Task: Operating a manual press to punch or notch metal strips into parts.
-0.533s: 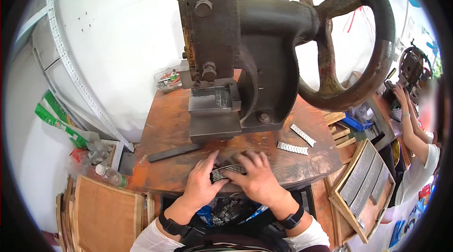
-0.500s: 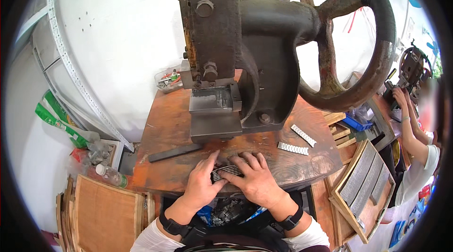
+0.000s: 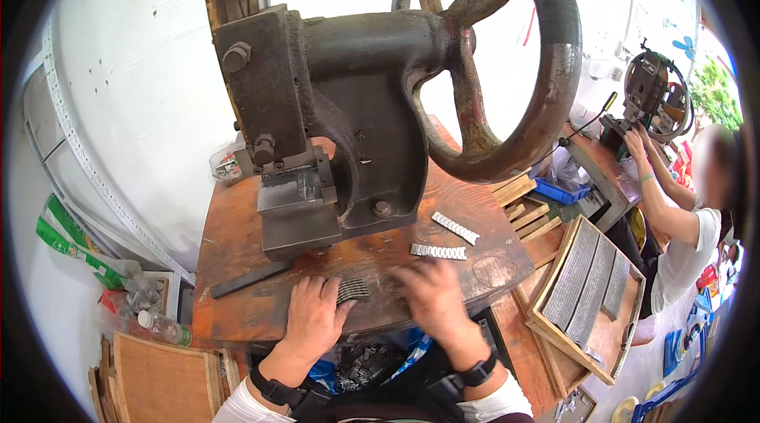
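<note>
My left hand [image 3: 311, 314] rests at the front of the wooden table, its thumb and fingers closed on the left end of a small bundle of dark ridged metal strips [image 3: 353, 289]. To the right, and apart from the bundle, my right hand [image 3: 437, 304] is smeared by motion, so its fingers cannot be read. Just beyond it lie two pale segmented metal strips, a nearer one [image 3: 439, 252] and a farther one [image 3: 455, 228]. A heavy dark hand press [image 3: 372, 122] stands behind both hands, with a ridged metal block [image 3: 293, 189] under its ram.
A flat dark bar [image 3: 250, 280] lies left on the table [image 3: 237, 237]. The press's large handwheel [image 3: 558, 67] stands out to the right. A wooden tray [image 3: 546, 320] of grey strips sits at the right. Another person [image 3: 685, 225] works at a second press [image 3: 645, 91].
My right hand has left the bundle and moved right, towards the pale strips. My left hand keeps the bundle. The whole view has turned to the right.
</note>
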Demonstrator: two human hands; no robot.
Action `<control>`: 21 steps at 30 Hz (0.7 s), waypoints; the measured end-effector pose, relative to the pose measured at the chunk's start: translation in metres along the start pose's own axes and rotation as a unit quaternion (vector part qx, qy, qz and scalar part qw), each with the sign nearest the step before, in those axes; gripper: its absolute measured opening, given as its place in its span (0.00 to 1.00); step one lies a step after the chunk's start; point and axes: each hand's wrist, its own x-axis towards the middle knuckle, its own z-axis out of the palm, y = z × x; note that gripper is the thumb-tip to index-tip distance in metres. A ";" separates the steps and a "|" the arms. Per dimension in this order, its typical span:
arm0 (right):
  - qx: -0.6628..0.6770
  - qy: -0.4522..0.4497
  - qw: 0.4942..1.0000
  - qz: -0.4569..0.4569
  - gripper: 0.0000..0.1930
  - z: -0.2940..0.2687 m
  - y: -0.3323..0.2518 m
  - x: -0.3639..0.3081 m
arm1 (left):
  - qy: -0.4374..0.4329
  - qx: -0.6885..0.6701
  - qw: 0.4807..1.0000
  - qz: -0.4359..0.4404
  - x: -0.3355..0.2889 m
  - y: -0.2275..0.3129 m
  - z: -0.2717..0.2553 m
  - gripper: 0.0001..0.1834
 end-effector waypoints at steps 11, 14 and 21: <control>-0.035 0.126 0.977 0.167 0.07 -0.036 0.086 -0.022 | -0.149 -0.656 0.665 -0.325 -0.053 0.014 -0.037 0.19; -0.079 0.129 0.980 0.127 0.07 -0.027 0.095 -0.019 | -0.135 -0.785 0.476 -0.373 -0.083 0.004 -0.017 0.19; -0.089 0.115 0.981 0.128 0.06 -0.028 0.096 -0.018 | -0.178 -0.794 0.309 -0.492 -0.161 -0.035 0.030 0.16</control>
